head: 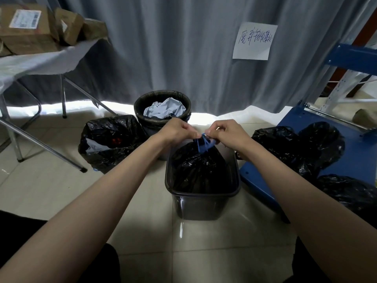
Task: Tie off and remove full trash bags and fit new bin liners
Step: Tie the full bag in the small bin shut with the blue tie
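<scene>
Both hands meet over the rectangular dark bin on the tiled floor: the left hand and right hand each pinch the blue drawstring of the black trash bag sitting inside it, fingers curled tight. Behind stand a round lined bin holding crumpled paper and a loose black bag. More black bags lie on a blue cart to the right. Cardboard parcels sit on the table. A handwritten paper sign hangs on the grey curtain, seemingly Chinese characters, not clearly readable.
</scene>
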A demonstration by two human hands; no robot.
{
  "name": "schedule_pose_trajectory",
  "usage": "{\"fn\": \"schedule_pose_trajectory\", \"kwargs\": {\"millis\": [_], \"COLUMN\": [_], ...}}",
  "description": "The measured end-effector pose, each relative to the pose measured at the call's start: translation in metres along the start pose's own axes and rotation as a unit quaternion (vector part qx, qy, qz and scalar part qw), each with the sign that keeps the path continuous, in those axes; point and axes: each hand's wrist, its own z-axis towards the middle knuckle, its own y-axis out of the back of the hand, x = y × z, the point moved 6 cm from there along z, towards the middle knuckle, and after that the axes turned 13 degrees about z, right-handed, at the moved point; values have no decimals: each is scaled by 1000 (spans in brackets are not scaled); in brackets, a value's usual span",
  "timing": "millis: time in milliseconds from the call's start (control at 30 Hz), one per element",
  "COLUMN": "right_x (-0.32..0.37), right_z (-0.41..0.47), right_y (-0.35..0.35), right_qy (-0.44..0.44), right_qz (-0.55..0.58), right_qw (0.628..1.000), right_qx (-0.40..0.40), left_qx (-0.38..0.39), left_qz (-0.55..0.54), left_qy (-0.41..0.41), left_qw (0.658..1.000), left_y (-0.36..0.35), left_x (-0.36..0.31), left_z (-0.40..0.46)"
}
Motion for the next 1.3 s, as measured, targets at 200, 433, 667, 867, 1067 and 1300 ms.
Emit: {"fn": "schedule_pose_trajectory", "kwargs": {"millis": [200,433,667,867,1067,1300], "right_x": [-2,-38,-55,-61,-56,-53], "right_z": [-1,-9,-11,-14,-15,-10], "right_y": [7,20,21,7,-19,-9], "right_qy": [-22,-122,-153,-215,-206,-154], "right_qz": [-124,-219,-254,-120,-80,-59], "right_qw": [992,966,952,960,968,984], "right_qx": [19,64,83,133,120,63], "left_qx": [-1,-28,-47,7,50,-17], "left_qz": [122,292,337,275,301,334], "left_qy": [-3,56,71,13,-11,-67], "left_qw": [993,955,938,961,952,940], "left_y": [6,11,10,11,-19,-46], "left_x": [13,53,72,63,39,27], "left_z": [10,12,12,14,10,8]}}
